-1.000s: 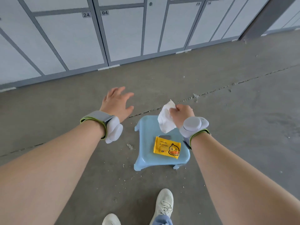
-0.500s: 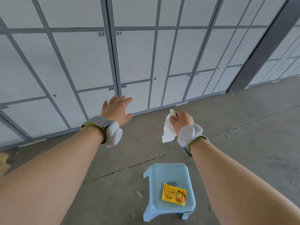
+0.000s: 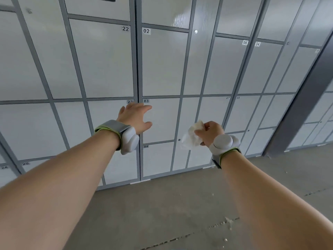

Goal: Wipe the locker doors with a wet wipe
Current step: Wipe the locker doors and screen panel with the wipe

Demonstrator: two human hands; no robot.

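Observation:
A wall of white locker doors (image 3: 162, 62) with grey frames fills the upper view, numbered 22, 02, 03, 04 and others. My right hand (image 3: 210, 132) grips a crumpled white wet wipe (image 3: 191, 136), held in the air in front of the narrow door right of locker 03. My left hand (image 3: 136, 117) is raised with fingers spread and holds nothing, in front of the frame between lockers 23 and 03. Whether it touches the lockers I cannot tell. Both wrists wear grey bands with white pods.
A concrete floor (image 3: 180, 204) with a crack line runs below the lockers. A dark grey pillar (image 3: 297, 105) stands at the right, with more lockers beyond it.
My view has swung up from the floor to the lockers; the blue stool and yellow wipe pack have left the frame. Both hands rose, and the wipe is now more bunched in my right hand.

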